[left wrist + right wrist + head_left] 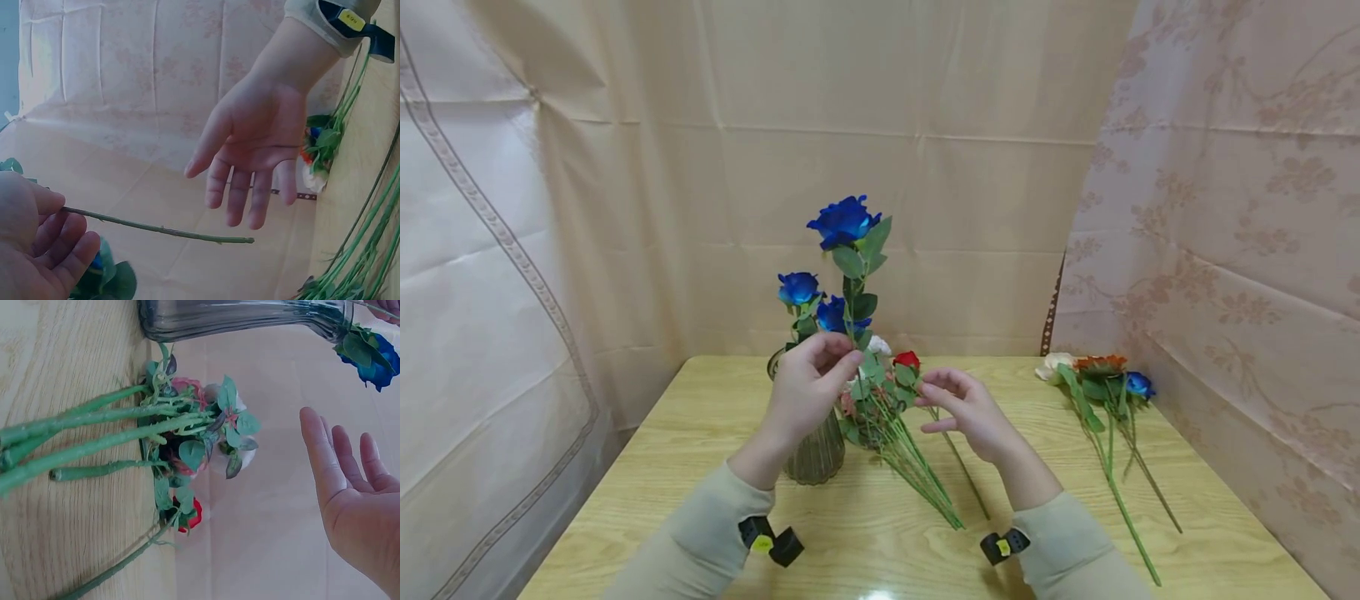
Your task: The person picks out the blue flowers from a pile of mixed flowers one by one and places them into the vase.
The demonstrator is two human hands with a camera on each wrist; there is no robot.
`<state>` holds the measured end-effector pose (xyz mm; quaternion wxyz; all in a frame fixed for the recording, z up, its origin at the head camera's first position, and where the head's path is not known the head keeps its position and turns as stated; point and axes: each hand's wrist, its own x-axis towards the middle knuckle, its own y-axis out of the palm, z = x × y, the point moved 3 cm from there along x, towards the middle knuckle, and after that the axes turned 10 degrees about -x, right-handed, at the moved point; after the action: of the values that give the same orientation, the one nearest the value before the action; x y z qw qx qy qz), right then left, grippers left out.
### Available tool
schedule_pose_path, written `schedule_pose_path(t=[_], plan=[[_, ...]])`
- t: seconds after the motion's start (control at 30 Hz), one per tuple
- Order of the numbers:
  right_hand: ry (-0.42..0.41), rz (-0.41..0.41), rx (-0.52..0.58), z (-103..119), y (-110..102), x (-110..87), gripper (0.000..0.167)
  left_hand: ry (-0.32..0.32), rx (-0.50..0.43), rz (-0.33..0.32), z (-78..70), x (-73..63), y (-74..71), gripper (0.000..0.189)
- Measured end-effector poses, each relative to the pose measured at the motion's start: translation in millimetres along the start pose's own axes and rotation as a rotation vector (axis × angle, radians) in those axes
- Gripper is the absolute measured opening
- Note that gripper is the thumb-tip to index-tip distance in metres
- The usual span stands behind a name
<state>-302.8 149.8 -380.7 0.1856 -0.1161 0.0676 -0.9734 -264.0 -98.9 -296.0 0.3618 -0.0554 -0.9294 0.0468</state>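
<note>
My left hand [808, 379] pinches the stem of a tall blue rose [844, 222] between thumb and fingers, the bloom held upright. In the left wrist view, the lower stem [162, 232] sticks out past the fingers, its cut end free. My right hand [966, 412] is apart from it, fingers spread and holding nothing, close to a red rose [907, 360] in the head view. Behind my left hand stands a ribbed glass vase [815, 454], partly hidden. Two more blue roses [798, 287] rise at its mouth.
Several green stems [925, 475] lie on the wooden table [685, 467] between my hands, with pink and white flowers [240, 456] at their far end. At the right lie a cream flower [1055, 365], an orange flower [1101, 364] and another blue rose [1140, 384]. Curtains surround the table.
</note>
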Motion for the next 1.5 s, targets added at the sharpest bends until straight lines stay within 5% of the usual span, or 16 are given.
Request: schedule_pose_path(t=[0.53, 1.5], plan=[[-0.030, 0.024, 0.029, 3, 13, 5.7, 0.044, 0.017, 0.030, -0.094, -4.1, 12.1, -35.9, 0.012], [-0.010, 0.016, 0.094, 12, 27, 22.8, 0.038, 0.023, 0.055, -0.235, -10.0, 41.9, -72.5, 0.022]])
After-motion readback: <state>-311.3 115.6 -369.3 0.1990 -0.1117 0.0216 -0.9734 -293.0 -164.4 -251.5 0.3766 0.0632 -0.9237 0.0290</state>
